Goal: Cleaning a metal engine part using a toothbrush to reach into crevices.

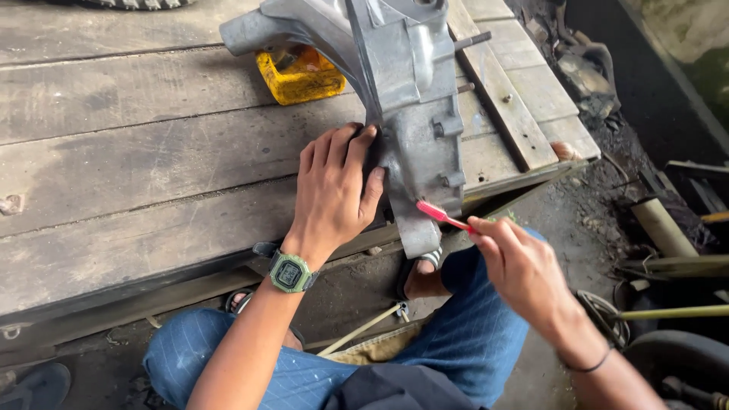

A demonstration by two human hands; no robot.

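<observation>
The left hand (334, 190) grips the casing (402, 99) at the bench (137, 175) front edge; the right hand (516, 266) pinches a red brush (439, 214); short strokes, casing steady, seem best.

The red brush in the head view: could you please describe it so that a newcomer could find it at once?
Start at the wooden platform and find the grey metal engine casing standing on its near edge. Against the casing's lower right side lies the red brush, held by the right hand. It is the only slim red thing there; the yellow container behind is blocky.
</observation>
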